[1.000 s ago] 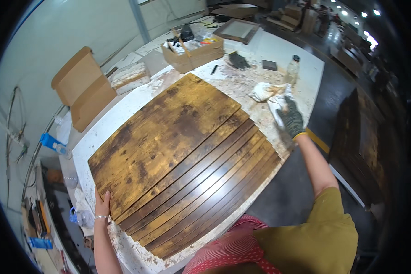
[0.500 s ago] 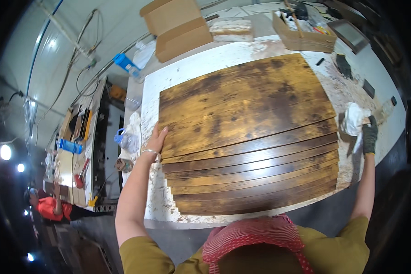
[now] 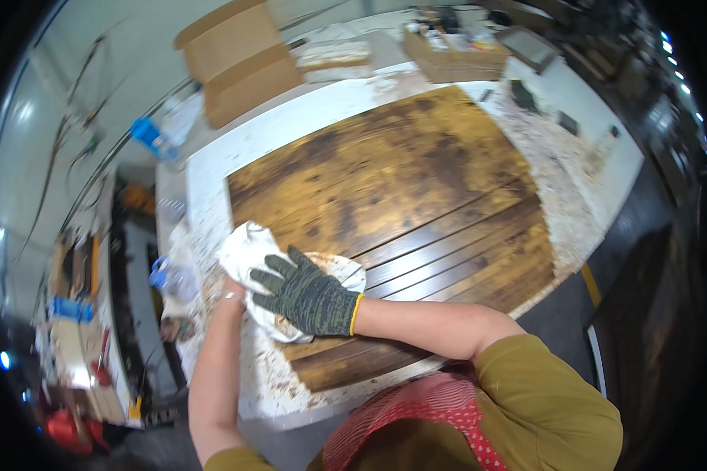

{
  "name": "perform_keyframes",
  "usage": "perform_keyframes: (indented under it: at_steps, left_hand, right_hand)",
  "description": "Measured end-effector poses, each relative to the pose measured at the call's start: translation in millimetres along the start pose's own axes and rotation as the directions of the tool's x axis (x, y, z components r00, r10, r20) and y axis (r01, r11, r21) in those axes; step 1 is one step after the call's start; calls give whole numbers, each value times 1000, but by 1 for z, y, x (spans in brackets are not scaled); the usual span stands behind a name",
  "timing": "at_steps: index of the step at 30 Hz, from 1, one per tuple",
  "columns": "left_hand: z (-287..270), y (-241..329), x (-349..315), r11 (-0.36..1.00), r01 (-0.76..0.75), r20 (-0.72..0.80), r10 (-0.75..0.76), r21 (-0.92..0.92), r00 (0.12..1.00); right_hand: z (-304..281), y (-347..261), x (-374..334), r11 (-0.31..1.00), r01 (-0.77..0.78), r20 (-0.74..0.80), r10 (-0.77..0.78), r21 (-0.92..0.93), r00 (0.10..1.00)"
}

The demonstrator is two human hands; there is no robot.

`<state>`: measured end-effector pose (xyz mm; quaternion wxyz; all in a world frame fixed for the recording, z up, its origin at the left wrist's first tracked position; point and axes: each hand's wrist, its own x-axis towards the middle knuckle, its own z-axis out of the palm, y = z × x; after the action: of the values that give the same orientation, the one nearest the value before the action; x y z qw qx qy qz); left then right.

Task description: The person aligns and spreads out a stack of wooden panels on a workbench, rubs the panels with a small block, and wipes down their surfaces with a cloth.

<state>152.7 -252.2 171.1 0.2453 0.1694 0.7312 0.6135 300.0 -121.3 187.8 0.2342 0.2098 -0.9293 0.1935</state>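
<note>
Under the splayed, dark-green-gloved right hand point(image 3: 308, 295): crumpled, stained white cloth point(image 3: 245, 248), atop stacked brown wood-grain panels point(image 3: 385, 173). Bare left hand point(image 3: 232, 289) just left of it, mostly hidden; can't tell its grip.

Two hands point(image 3: 314, 297), one spread cloth point(image 3: 247, 245), two open cardboard boxes point(image 3: 251, 85)
</note>
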Motion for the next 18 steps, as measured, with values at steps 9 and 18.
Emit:
perform_keyframes:
  at_steps: [9, 18]
  left_hand:
    - [-8, -3, -1, 945, 119, -136, -80, 304, 987]
    - [-1, 5, -4, 904, 80, -123, -31, 420, 992]
  right_hand:
    - [-249, 194, -321, 284, -806, -493, 671, -520, 554]
    - [-190, 103, -199, 549, -697, -322, 628, -461, 708]
